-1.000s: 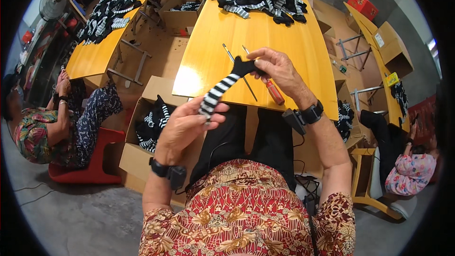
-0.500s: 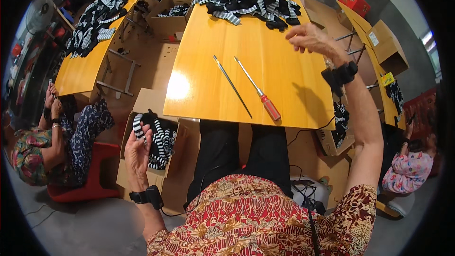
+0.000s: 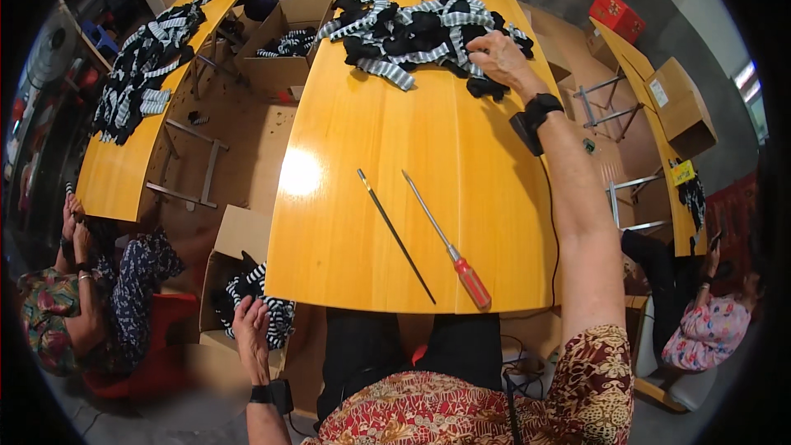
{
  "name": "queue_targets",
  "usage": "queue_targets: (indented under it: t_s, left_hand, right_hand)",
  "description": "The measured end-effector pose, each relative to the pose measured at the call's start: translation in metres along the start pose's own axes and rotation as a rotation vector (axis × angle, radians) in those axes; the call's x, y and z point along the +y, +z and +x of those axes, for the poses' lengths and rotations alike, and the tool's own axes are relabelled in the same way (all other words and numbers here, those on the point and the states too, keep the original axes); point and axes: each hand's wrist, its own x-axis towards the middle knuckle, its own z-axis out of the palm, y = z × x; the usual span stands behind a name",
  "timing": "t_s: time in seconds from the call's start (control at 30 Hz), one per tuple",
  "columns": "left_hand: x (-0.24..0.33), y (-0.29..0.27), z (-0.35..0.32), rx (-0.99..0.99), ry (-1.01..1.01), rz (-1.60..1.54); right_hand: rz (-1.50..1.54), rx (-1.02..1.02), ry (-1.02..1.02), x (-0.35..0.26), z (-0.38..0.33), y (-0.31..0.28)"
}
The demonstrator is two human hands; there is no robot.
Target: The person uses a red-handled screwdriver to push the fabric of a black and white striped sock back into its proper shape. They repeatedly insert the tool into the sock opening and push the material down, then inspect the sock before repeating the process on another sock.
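My right hand reaches over the right part of a pile of black and grey-white striped knitted socks at the table's far end. Its fingers are bent down and pinched on a sock there; the fingertips are partly hidden. My left hand hovers by the cardboard box at the table's near left corner, fingers loosely curled and apart, with nothing visible in them. Striped socks lie in that box. Nearer me on the table lie a screwdriver with a red handle and a thin dark rod.
Another table at the left bears a similar pile. A carton stands between the tables. Co-workers sit at the left and right; another is at the far left table. A cable runs from my right wristband along the table.
My right hand has moved forward and left onto the sock pile. The striped sock in my left hand is gone from it, and that hand is lower in view. The view has tilted up.
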Motion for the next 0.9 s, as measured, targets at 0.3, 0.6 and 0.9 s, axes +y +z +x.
queue_targets:
  t_s: [0.3, 0.6, 0.9]
  left_hand:
    - [0.028, 0.027, -0.018, -0.058, 0.052, -0.045]
    - [0.063, 0.049, -0.055, -0.044, 0.353, 0.011]
    - [0.093, 0.141, -0.167, -0.542, 0.764, 0.257]
  right_hand:
    - [0.329, -0.094, 0.321, -0.007, -0.016, 0.060]
    - [1.217, -0.113, 0.523, -0.081, -0.075, -0.051]
    - [1.617, -0.136, 0.400, -0.177, -0.138, -0.150]
